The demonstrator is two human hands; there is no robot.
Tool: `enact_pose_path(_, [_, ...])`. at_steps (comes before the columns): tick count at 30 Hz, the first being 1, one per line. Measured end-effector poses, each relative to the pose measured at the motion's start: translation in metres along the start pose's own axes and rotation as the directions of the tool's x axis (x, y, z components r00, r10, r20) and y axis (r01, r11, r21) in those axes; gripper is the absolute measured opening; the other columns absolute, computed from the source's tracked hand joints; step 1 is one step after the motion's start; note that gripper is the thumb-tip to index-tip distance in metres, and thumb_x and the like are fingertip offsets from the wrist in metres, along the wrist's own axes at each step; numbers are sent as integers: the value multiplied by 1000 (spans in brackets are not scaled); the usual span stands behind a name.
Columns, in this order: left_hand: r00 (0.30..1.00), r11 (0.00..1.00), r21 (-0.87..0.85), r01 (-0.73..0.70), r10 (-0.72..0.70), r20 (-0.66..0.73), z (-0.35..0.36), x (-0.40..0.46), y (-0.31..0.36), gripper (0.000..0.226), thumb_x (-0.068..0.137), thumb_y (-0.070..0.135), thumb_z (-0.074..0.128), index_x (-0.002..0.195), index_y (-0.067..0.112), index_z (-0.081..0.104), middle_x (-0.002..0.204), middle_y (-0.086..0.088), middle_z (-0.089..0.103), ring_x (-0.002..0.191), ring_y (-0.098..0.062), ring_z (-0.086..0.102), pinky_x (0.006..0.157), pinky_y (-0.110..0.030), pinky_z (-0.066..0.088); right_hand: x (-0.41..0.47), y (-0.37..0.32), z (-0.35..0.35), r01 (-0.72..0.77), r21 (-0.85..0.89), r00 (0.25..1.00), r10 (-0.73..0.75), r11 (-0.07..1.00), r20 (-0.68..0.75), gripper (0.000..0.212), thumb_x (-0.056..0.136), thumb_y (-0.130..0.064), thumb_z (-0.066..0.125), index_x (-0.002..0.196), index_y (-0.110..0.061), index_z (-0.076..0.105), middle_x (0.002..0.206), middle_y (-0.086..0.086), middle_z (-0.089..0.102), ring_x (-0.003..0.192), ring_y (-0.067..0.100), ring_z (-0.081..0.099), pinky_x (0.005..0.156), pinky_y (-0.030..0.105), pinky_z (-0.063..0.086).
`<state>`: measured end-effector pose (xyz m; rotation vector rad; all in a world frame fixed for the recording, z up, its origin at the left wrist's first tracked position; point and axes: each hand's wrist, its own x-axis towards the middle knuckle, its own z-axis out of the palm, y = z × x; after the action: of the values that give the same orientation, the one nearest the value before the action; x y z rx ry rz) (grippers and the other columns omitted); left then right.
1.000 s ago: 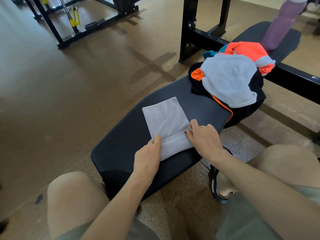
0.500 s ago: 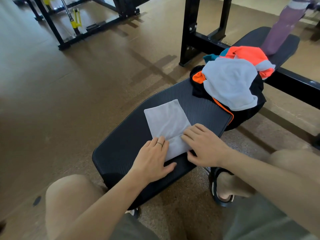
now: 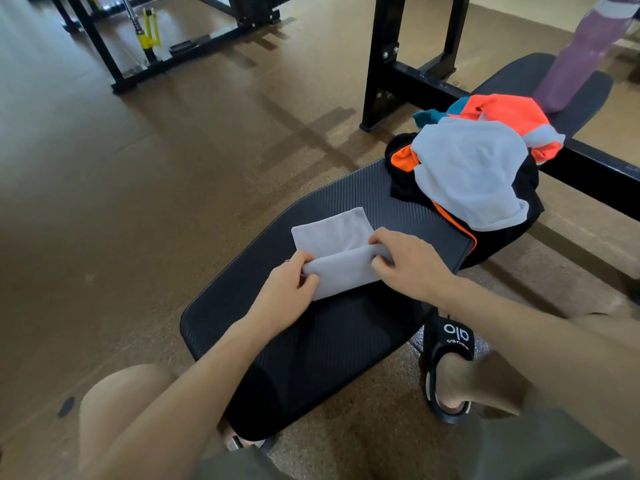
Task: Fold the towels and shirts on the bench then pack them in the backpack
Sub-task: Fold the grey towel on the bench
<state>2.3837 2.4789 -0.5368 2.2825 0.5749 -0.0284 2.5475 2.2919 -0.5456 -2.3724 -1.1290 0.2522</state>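
A small grey towel [image 3: 332, 233] lies on the black padded bench [image 3: 398, 209], its near part lifted into a fold. My left hand [image 3: 287, 292] pinches the fold's left end and my right hand [image 3: 408, 261] grips its right end. Farther along the bench sits a heap of clothes: a white cloth [image 3: 467, 171] on top, an orange shirt [image 3: 502, 109], some teal fabric [image 3: 429, 116] and a black garment with orange trim [image 3: 502, 230] underneath, hanging over the bench's right edge. No backpack is in view.
A purple bottle [image 3: 581, 60] stands at the bench's far end. Black rack uprights [image 3: 381, 64] rise behind the bench, and another black frame with yellow parts [image 3: 149, 32] stands on the brown floor far left. My knees flank the bench's near end; my right foot wears a black slide sandal [image 3: 450, 344].
Half a second ago both hands pressed flat on the towel. Now they have curled round the near folded part and lifted it, carrying it towards the far end.
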Motion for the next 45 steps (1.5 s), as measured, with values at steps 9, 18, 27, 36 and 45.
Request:
enact_pose_path(9, [988,996,49,71,-63,-142,24,8,-13,14,107,24,43,118,21,49,115,5,47,86,-7,54,69,-19,46,16,11,21,-148,56,987,144,987,68,16,100,-33,46,106,-18,45,104,0,53,77,21,57,71,41,48])
enact_pose_path(18, [936,770,633,-86,280,-214,26,18,-1,30,76,-1,64,99,13,52,98,-12,48,62,-21,37,54,-32,34,14,9,23,272,-410,931,-346,870,-117,18,81,-5,61,96,-10,54,103,10,51,80,28,49,75,39,44])
enact_pose_path(27, [939,606,754,-253,341,41,25,24,6,41,76,49,57,97,14,53,98,-4,56,88,-23,53,77,-34,42,21,9,9,477,-438,878,-395,762,269,42,70,-31,48,108,-15,56,112,0,55,100,22,52,93,38,42])
enact_pose_path(36, [997,945,328,17,-42,70,-19,79,7,22,92,38,49,104,20,50,100,-2,57,90,-22,55,73,-39,44,75,6,-5,-131,268,972,71,954,223,25,85,-28,57,110,-26,52,102,-3,61,91,13,59,67,28,44])
enact_pose_path(45, [959,881,442,168,-251,135,-19,98,11,35,91,45,50,108,15,46,110,-4,52,96,-24,55,70,-37,41,92,13,13,-246,280,952,177,928,248,49,90,-26,55,139,-25,49,121,2,47,107,18,52,85,30,41])
